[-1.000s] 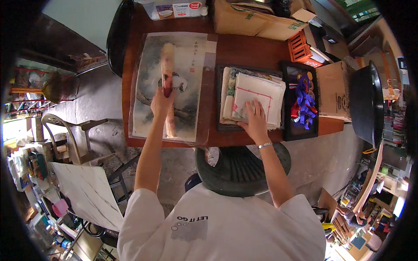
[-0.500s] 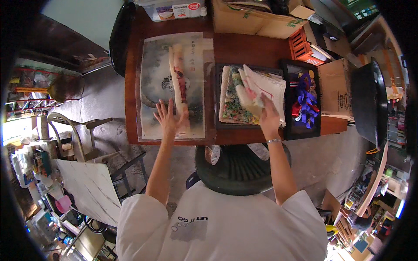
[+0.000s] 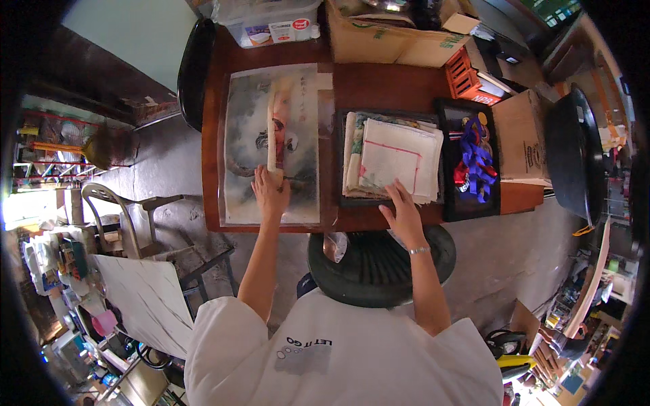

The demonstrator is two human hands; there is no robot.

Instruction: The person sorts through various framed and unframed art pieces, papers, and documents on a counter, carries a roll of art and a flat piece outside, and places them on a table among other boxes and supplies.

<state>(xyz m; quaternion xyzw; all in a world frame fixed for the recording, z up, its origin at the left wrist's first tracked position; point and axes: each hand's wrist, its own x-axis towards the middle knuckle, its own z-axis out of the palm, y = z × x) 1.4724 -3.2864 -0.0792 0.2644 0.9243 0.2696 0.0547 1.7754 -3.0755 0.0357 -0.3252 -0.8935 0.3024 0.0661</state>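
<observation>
My left hand (image 3: 271, 197) is at the lower end of a narrow pale strip (image 3: 273, 139), which looks rolled or folded. Its thumb and fingers lie on either side of that end. Beneath the strip lies a picture sheet (image 3: 242, 196) with a dark painted design under a clear cover. My right hand (image 3: 406, 220) has its fingers apart, tips at the front edge of a white cloth (image 3: 393, 152) marked with red lines. That cloth tops a stack of folded cloths (image 3: 352, 159), some patterned green, resting on a black tray or frame (image 3: 344, 201).
Right of the stack, a black frame (image 3: 443, 210) holds medals with purple ribbons (image 3: 477, 159). Cardboard boxes (image 3: 393, 42), an orange crate (image 3: 460, 66) and a clear plastic bin (image 3: 267, 27) line the far side. A dark stool (image 3: 379, 271) stands before the table (image 3: 379, 84).
The loose piece in my right hand is no longer lifted, and the white cloth lies flat on the stack. My right hand moved nearer me; my left hand's spread fingers drew together around the strip's end.
</observation>
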